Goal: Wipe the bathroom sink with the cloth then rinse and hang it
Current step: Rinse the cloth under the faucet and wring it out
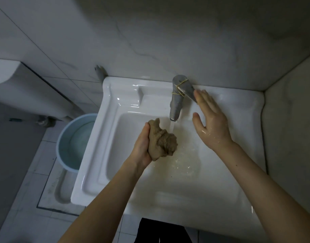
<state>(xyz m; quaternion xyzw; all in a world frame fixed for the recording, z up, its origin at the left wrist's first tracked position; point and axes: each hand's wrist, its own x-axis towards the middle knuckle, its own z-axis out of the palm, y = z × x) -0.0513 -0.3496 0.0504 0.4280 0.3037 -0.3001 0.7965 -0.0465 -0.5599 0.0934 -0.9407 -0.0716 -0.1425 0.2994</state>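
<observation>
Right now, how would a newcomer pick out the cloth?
Start at the white sink, then follow the grey tap down to its stream. Just left of it, the left hand grips the cloth: a bunched tan wad, the only brown lump there.

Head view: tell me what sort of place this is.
Most likely a bathroom: a white sink with a running tap, marbled wall tiles behind it, and a blue bucket beside it.

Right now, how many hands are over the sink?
2. The left hand grips the balled brown cloth beside the stream from the faucet; the right hand, open and wet, touches its handle. None appears hidden.
</observation>
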